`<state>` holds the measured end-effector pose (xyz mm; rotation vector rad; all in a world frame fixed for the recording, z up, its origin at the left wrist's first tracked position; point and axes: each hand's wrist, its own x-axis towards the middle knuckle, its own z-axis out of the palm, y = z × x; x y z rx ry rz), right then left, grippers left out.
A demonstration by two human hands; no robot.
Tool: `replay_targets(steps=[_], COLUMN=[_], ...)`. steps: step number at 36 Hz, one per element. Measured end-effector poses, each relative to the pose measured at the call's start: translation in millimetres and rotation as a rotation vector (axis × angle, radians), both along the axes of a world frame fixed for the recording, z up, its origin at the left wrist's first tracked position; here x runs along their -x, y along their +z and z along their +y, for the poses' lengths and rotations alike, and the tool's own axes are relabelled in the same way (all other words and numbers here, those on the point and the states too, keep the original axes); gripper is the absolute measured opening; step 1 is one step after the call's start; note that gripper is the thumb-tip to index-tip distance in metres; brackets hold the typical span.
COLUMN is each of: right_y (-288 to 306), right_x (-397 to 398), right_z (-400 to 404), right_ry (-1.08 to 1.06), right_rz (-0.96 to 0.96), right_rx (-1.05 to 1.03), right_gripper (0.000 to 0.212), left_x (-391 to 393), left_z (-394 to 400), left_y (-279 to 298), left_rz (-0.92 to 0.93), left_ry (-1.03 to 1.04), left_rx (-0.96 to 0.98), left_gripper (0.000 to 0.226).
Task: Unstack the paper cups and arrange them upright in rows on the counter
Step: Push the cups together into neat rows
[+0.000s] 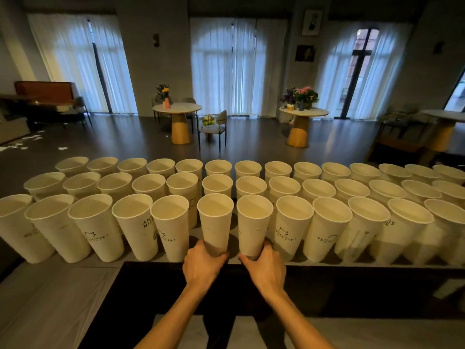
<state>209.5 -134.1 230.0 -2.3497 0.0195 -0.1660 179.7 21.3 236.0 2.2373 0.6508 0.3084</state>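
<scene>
Front-row cups: left hand (204,264) and right hand (264,264), fingers wrapped round the bases of left cup (215,222) and right cup (254,226); a nudge risks toppling close-set neighbours.

Two round tables (177,107) with flowers (303,94), a chair (216,123), curtained windows (231,64).

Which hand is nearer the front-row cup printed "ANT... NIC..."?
Left. The left hand grips a cup two places right of the printed cup; the right hand grips the next cup over, farther right.
</scene>
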Motion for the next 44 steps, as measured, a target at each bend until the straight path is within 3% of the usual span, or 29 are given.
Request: replay_targets(steps=[22, 27, 31, 36, 44], right_y=[-5, -11, -7, -5, 4], right_x=[21, 31, 39, 41, 41], right_z=[9, 0, -17, -47, -116], right_ry=[-0.056, -0.075, -0.044, -0.010, 0.045], right_rz=[0.074, 0.062, 0.008, -0.007, -0.075], right_rx=[-0.074, -0.137, -0.142, -0.125, -0.112], right_gripper=[0.058, 0.067, 0.053, 0.041, 0.041], left_x=[8, 22, 38, 53, 50], left_z=[11, 2, -18, -51, -134], left_y=[-15, -18, -14, -17, -11], left_rz=[-0.009, -0.051, -0.095, -0.232, -0.310], left_ry=[-0.058, 0.022, 0.141, 0.145, 0.007], left_rx=[0.075, 0.092, 0.139, 0.162, 0.072], left_gripper=[0.059, 0.059, 0.063, 0.027, 0.019])
